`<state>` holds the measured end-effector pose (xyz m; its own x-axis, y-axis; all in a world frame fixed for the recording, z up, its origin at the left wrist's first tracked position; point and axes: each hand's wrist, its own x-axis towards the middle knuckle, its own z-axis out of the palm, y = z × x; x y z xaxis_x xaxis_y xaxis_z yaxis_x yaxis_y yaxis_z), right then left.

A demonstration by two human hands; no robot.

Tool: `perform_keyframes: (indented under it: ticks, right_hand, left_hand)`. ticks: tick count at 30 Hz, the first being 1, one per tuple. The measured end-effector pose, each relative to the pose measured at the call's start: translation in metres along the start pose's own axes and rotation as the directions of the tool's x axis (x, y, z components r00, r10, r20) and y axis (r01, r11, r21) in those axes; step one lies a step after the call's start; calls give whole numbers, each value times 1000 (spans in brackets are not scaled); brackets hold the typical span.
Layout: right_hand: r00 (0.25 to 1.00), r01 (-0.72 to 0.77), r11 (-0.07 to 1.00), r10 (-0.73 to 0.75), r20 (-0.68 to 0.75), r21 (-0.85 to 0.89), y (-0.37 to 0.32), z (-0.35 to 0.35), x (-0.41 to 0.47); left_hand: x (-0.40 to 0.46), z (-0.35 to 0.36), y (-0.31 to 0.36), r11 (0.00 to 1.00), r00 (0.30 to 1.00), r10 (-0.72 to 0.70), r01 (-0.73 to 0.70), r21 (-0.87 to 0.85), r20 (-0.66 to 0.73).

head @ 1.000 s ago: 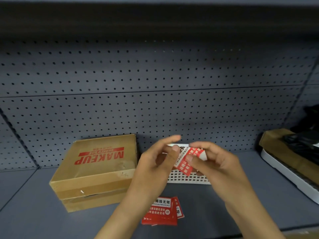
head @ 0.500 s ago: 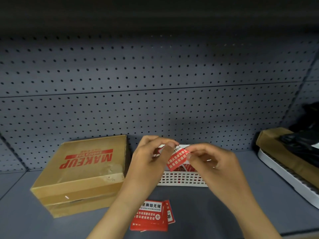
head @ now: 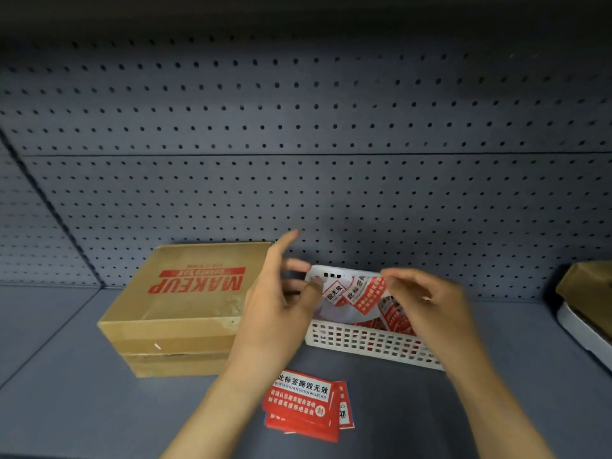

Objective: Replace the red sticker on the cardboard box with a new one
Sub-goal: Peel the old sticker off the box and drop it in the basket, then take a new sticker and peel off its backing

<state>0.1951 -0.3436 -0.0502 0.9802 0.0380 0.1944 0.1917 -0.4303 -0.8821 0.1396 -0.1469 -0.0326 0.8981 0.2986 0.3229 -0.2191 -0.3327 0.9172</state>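
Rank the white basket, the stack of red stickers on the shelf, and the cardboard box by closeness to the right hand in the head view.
From the right hand:
1. White basket: directly beneath the hand.
2. Stack of red stickers: on the shelf, nearer the camera, to its left.
3. Cardboard box: far left, beyond the left hand.

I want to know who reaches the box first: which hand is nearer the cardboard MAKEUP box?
Left. The left hand is right beside the cardboard box, at its right edge. The right hand is farther right, over the white basket, pinching a red sticker.
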Motion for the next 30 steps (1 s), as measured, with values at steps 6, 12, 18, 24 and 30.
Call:
perform_keyframes:
  ticks: [6, 12, 18, 24, 30]
  right_hand:
    - [999, 17, 979, -7, 47, -202, 15, 16, 13]
    - [1000, -21, 956, 14, -26, -292, 15, 13, 8]
    - [995, -35, 940, -1, -104, -340, 20, 3, 7]
    - [967, 45, 945, -123, -224, -324, -2, -4, -7]
    - [907, 421, 828, -396, 145, -371, -21, 54, -75]
  left_hand:
    - [-12, -12, -19, 998, 997, -13, 17, 60, -75]
    - [-32, -13, -26, 997, 995, 57, -51, 62, -87]
    - [-55, -22, -34, 996, 996, 39, -32, 85, -82]
    - [-68, -37, -55, 920, 988, 50, -104, 378, 149]
    - [-78, -41, -71, 706, 943, -98, -160, 690, 319]
